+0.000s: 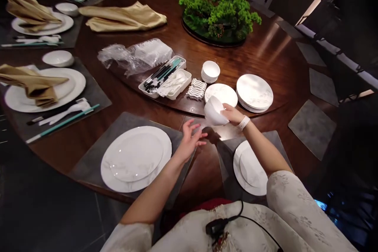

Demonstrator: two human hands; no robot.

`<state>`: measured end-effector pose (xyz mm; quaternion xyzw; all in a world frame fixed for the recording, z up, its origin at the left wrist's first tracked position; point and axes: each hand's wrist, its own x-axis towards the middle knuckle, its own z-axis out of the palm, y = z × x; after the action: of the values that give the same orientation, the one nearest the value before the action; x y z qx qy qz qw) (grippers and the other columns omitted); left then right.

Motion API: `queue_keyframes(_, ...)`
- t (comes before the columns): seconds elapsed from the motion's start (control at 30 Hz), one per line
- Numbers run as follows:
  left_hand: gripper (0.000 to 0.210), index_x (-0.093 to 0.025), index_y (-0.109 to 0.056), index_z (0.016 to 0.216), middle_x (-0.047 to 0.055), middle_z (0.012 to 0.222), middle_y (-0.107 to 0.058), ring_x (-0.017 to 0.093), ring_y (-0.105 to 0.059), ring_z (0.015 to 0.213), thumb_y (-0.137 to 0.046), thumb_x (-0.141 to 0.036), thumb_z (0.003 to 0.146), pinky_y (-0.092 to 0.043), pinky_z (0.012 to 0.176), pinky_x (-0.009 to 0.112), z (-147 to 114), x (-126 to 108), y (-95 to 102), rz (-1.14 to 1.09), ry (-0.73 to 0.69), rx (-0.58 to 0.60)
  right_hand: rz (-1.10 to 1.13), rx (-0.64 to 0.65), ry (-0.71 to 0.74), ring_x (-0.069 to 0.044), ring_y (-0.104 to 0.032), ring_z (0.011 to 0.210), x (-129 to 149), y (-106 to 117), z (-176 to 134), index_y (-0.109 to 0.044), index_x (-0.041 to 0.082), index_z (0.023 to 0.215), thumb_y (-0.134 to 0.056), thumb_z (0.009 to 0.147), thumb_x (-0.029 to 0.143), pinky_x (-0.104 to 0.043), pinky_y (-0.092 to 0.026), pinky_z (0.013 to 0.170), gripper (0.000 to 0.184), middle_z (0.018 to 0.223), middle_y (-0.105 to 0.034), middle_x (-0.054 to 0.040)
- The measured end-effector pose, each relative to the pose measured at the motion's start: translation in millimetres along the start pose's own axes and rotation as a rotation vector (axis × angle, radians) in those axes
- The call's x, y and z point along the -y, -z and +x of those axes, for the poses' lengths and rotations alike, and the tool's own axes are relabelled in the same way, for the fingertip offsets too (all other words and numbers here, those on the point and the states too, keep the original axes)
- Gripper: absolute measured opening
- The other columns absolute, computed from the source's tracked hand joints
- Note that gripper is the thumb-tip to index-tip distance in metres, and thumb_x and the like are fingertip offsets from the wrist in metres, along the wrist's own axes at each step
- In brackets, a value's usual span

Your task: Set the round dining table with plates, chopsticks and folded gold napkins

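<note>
My right hand grips a white bowl by its side, tilted in the air over the near edge of the turntable. To its left, my left hand is held with fingers apart, holding nothing and not touching the bowl. Below and left of that hand, a small plate rests on a larger plate on a grey placemat. Another stacked pair of plates lies partly under my right forearm. Just behind the held bowl are a plate stack and a stack of small bowls.
On the turntable stand a taller plate stack, white chopstick rests, a tray of chopsticks, a box of white spoons, plastic wrapping, gold cloth and a green plant centrepiece. Set places with gold napkins line the left.
</note>
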<state>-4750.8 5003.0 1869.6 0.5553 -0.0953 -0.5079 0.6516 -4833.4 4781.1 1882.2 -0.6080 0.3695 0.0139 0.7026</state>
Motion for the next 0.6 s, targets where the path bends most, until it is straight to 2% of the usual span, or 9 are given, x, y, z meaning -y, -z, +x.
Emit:
queue_keyframes(0.07,0.086,-0.035,-0.024,0.139,0.013,0.15,-0.031,0.022,-0.063,0.108,-0.074,-0.053,0.072,-0.058,0.078,0.035,-1,12,-27.5,0.049,-0.159,-0.057,-0.017,-0.159,0.002,-0.013,-0.057,0.06,-25,-16,-33,-0.045,0.021,0.102,-0.055,0.074,0.023,-0.025,-0.053,0.039,0.03,0.087,-0.055,-0.0008)
queue_keyframes(0.13,0.092,-0.031,-0.023,0.139,0.015,0.152,-0.028,0.026,-0.054,0.124,-0.08,-0.044,0.068,-0.055,0.091,0.038,-5,31,-49.3,0.149,-0.291,-0.118,0.011,-0.31,-0.004,-0.014,-0.058,0.067,-45,-26,-59,-0.041,0.023,0.099,-0.052,0.074,0.02,-0.028,-0.056,0.041,0.027,0.097,-0.052,-0.0022)
queue_keyframes(0.23,0.087,-0.028,-0.024,0.139,0.015,0.148,-0.034,0.028,-0.045,0.133,-0.078,-0.036,0.071,-0.049,0.102,0.041,-12,56,-66.9,0.257,-0.375,-0.126,0.138,-0.378,-0.057,-0.014,-0.059,0.074,-63,-24,-91,-0.04,0.024,0.098,-0.051,0.075,0.019,-0.031,-0.06,0.044,0.026,0.104,-0.049,-0.0032)
queue_keyframes(0.33,0.081,-0.028,-0.026,0.14,0.013,0.146,-0.04,0.027,-0.047,0.131,-0.074,-0.034,0.075,-0.047,0.104,0.042,-21,68,-75.7,0.302,-0.375,-0.04,0.248,-0.364,-0.105,-0.014,-0.06,0.076,-68,-10,-122,-0.038,0.025,0.099,-0.052,0.078,0.021,-0.031,-0.06,0.043,0.025,0.103,-0.049,-0.0025)
queue_keyframes(0.47,0.08,-0.028,-0.033,0.142,0.012,0.145,-0.039,0.028,-0.044,0.133,-0.076,-0.035,0.074,-0.047,0.104,0.042,-38,69,-93.9,0.369,-0.319,0.029,0.336,-0.327,-0.128,-0.012,-0.06,0.07,-75,13,-167,-0.036,0.026,0.101,-0.051,0.083,0.028,-0.03,-0.06,0.042,0.023,0.1,-0.051,-0.0006)
queue_keyframes(0.53,0.078,-0.027,-0.039,0.141,0.013,0.143,-0.04,0.03,-0.041,0.135,-0.077,-0.035,0.073,-0.047,0.104,0.042,-46,71,-104.3,0.429,-0.27,0.016,0.326,-0.368,-0.099,-0.012,-0.059,0.071,-83,26,-188,-0.037,0.026,0.1,-0.052,0.085,0.032,-0.029,-0.06,0.043,0.022,0.1,-0.052,-0.0001)
queue_keyframes(0.6,0.075,-0.027,-0.042,0.14,0.012,0.139,-0.043,0.029,-0.046,0.13,-0.077,-0.035,0.074,-0.049,0.1,0.041,-50,75,-111.5,0.425,-0.182,0.018,0.298,-0.462,-0.045,-0.012,-0.058,0.075,-96,41,-209,-0.038,0.027,0.1,-0.054,0.086,0.037,-0.026,-0.059,0.043,0.024,0.101,-0.053,-0.0002)
